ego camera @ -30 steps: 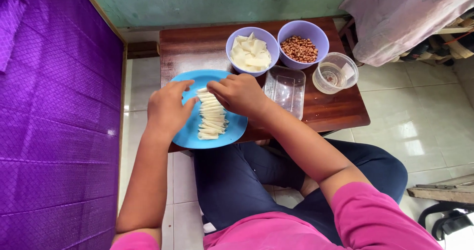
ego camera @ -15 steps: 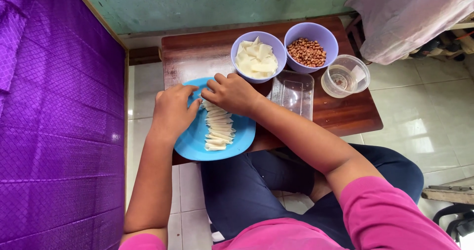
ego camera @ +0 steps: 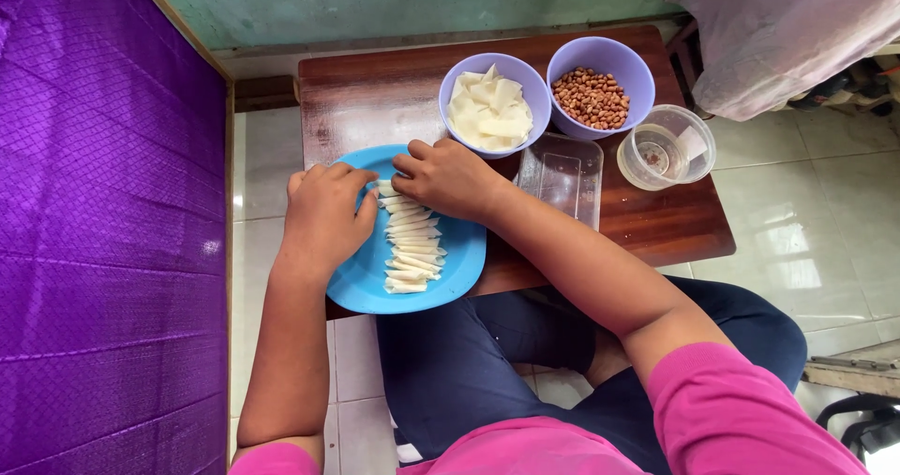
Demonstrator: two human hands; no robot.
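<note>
A blue plate (ego camera: 466,264) sits at the near left corner of a low wooden table (ego camera: 375,100). On it lies a row of several small white rolled wrappers (ego camera: 412,250). My left hand (ego camera: 323,217) rests on the plate's left side, fingers curled toward the top of the row. My right hand (ego camera: 450,180) comes from the right and meets it at the row's top end, both pinching a small white roll (ego camera: 384,190) there. Behind the plate stand a purple bowl of flat white wrappers (ego camera: 487,105) and a purple bowl of peanuts (ego camera: 592,95).
A clear rectangular container (ego camera: 562,175) lies right of the plate, with a clear round cup of water (ego camera: 661,151) beyond it. A purple quilted cloth (ego camera: 103,222) fills the left side. Pale draped fabric (ego camera: 787,34) hangs at the top right. White floor tiles surround the table.
The view has shifted, so the table sits lower in frame. Both hands have stayed at the top end of the row of rolls, fingers working together.
</note>
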